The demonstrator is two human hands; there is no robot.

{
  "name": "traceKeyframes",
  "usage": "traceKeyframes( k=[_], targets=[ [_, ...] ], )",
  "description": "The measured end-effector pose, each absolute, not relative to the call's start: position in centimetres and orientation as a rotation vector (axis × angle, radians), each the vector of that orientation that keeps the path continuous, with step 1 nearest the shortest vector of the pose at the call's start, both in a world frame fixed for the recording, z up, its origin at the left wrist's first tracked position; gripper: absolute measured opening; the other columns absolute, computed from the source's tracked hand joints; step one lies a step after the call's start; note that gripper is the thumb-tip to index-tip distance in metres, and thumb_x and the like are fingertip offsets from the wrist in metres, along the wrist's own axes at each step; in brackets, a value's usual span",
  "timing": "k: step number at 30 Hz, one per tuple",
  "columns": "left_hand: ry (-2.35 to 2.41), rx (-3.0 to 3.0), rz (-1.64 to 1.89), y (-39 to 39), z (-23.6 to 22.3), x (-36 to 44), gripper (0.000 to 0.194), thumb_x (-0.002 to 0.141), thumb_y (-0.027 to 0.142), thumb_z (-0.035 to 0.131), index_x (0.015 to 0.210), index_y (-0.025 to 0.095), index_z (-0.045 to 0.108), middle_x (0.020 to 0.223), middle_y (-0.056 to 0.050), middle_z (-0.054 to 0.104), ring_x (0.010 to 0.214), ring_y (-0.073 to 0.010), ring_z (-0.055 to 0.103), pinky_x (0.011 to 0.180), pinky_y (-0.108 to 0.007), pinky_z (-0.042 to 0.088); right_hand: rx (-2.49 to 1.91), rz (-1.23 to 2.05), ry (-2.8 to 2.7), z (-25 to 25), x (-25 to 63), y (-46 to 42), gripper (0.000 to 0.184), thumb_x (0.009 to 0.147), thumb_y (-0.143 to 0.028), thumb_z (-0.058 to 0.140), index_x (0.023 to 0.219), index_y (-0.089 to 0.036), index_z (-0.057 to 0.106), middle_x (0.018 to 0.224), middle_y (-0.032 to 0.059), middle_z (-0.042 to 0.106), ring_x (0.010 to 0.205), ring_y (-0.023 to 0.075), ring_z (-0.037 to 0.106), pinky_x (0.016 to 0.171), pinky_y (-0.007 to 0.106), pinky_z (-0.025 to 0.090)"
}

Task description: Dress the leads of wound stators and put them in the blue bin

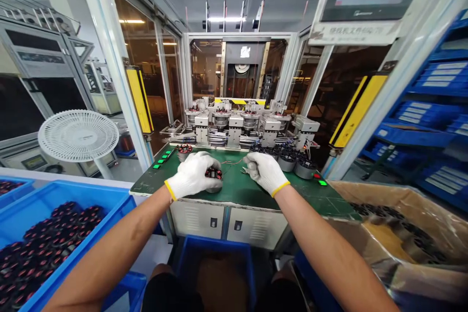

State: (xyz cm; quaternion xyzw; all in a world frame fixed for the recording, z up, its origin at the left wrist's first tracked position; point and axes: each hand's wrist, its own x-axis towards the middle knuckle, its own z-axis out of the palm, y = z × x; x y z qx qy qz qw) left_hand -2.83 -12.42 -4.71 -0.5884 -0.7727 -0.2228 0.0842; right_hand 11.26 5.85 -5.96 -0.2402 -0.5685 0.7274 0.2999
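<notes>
My left hand (195, 171), in a white knitted glove with a yellow cuff, is closed around a wound motor stator (215, 185) with a grey rim and red-and-black top. The stator stands at the front of the green worktop (234, 195). My right hand (263, 171), gloved alike, is closed to the right of it. From its fingers juts what looks like a small pointed metal tool (246, 170), mostly hidden by the glove. Thin wire ends (232, 162) lie between the hands. Another red-topped stator (184, 151) stands behind my left hand.
Several dark-topped stators (304, 167) stand at the worktop's right rear, before a winding machine (236, 126). Left, a blue bin (120, 207) holds many stators; right, a lined carton (413, 204) holds more. Yellow light-curtain posts (140, 100) flank the opening. A white fan (78, 135) stands left.
</notes>
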Motion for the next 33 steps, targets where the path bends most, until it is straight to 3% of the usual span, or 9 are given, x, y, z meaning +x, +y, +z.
traceKeyframes(
  k=[2, 6, 9, 13, 15, 18, 24, 29, 33],
  targets=[
    [-2.267, -1.876, -0.462, -13.2, -4.8, -3.6, 0.049, 0.059, 0.053, 0.076, 0.102, 0.030, 0.069, 0.111, -0.006, 0.063, 0.102, -0.0300, 0.056, 0.083, -0.037, 0.045, -0.644, 1.933, -1.449, -6.1, 10.7, 6.5, 0.017, 0.070, -0.029, 0.062, 0.067, -0.014, 0.054, 0.045, -0.0069, 0.039, 0.035, 0.0036, 0.028, 0.032, 0.015, 0.018],
    [-2.177, -1.873, -0.381, -12.6, -6.3, -3.0, 0.027, 0.078, 0.041, 0.064, 0.099, 0.024, 0.069, 0.099, -0.009, 0.066, 0.103, -0.0276, 0.055, 0.096, -0.041, 0.037, -0.624, 1.936, -1.361, -7.1, 8.9, 7.2, 0.025, 0.077, -0.037, 0.064, 0.074, -0.015, 0.053, 0.048, -0.0085, 0.037, 0.037, 0.0031, 0.030, 0.033, 0.013, 0.021],
    [-2.177, -1.748, -0.338, -12.0, -6.4, -1.8, 0.034, 0.079, 0.044, 0.062, 0.104, 0.022, 0.067, 0.092, -0.010, 0.066, 0.100, -0.0287, 0.055, 0.095, -0.043, 0.037, -0.621, 1.947, -1.414, -8.6, 8.3, 6.4, 0.031, 0.077, -0.043, 0.067, 0.084, -0.014, 0.055, 0.059, -0.0035, 0.052, 0.042, 0.0043, 0.041, 0.035, 0.014, 0.028],
    [-2.172, -1.715, -0.365, -11.4, -3.8, -2.5, 0.043, 0.079, 0.048, 0.059, 0.115, 0.025, 0.062, 0.108, -0.007, 0.063, 0.108, -0.0285, 0.053, 0.094, -0.039, 0.038, -0.608, 1.970, -1.613, -10.2, 8.2, 4.8, 0.034, 0.069, -0.035, 0.076, 0.089, -0.012, 0.060, 0.072, 0.0054, 0.064, 0.044, 0.0075, 0.049, 0.034, 0.016, 0.031],
    [-2.166, -1.829, -0.268, -10.6, -2.5, -3.6, 0.033, 0.081, 0.035, 0.056, 0.112, 0.028, 0.064, 0.111, -0.004, 0.064, 0.108, -0.0262, 0.054, 0.092, -0.036, 0.040, -0.579, 1.993, -1.677, -10.6, 7.8, 4.1, 0.033, 0.065, -0.030, 0.077, 0.087, -0.012, 0.060, 0.068, 0.0037, 0.062, 0.043, 0.0075, 0.048, 0.034, 0.017, 0.031],
    [-2.179, -2.050, -0.024, -8.9, -1.8, -4.9, 0.037, 0.075, 0.024, 0.057, 0.109, 0.032, 0.066, 0.106, 0.000, 0.068, 0.098, -0.0215, 0.060, 0.082, -0.029, 0.044, -0.552, 2.023, -1.693, -10.7, 7.4, 3.3, 0.033, 0.059, -0.024, 0.075, 0.085, -0.014, 0.058, 0.057, -0.0032, 0.054, 0.042, 0.0066, 0.044, 0.036, 0.016, 0.030],
    [-2.111, -1.994, 0.145, -7.6, -2.7, -5.8, 0.034, 0.075, 0.036, 0.057, 0.107, 0.032, 0.068, 0.099, -0.003, 0.070, 0.089, -0.0225, 0.064, 0.071, -0.028, 0.046, -0.435, 2.039, -1.687, -10.0, 10.5, 4.4, 0.048, 0.059, -0.027, 0.072, 0.103, -0.015, 0.057, 0.060, -0.0059, 0.049, 0.044, 0.0049, 0.036, 0.040, 0.017, 0.024],
    [-2.278, -1.907, 0.113, -8.1, -2.8, -6.0, 0.033, 0.074, 0.043, 0.056, 0.101, 0.030, 0.070, 0.091, -0.004, 0.071, 0.083, -0.0231, 0.065, 0.067, -0.029, 0.047, -0.651, 1.691, -1.689, -8.6, 11.9, 9.0, 0.040, 0.059, -0.026, 0.066, 0.095, -0.014, 0.056, 0.064, -0.0031, 0.051, 0.044, 0.0051, 0.033, 0.042, 0.018, 0.022],
    [-2.462, -1.661, 0.087, -8.1, -3.0, -5.0, 0.034, 0.069, 0.043, 0.059, 0.093, 0.023, 0.072, 0.086, -0.010, 0.070, 0.080, -0.0271, 0.065, 0.064, -0.032, 0.049, -0.815, 1.286, -1.758, -6.9, 11.2, 9.2, 0.032, 0.068, -0.029, 0.065, 0.096, -0.014, 0.061, 0.078, 0.0058, 0.062, 0.056, 0.0127, 0.049, 0.051, 0.024, 0.038]
  ],
)
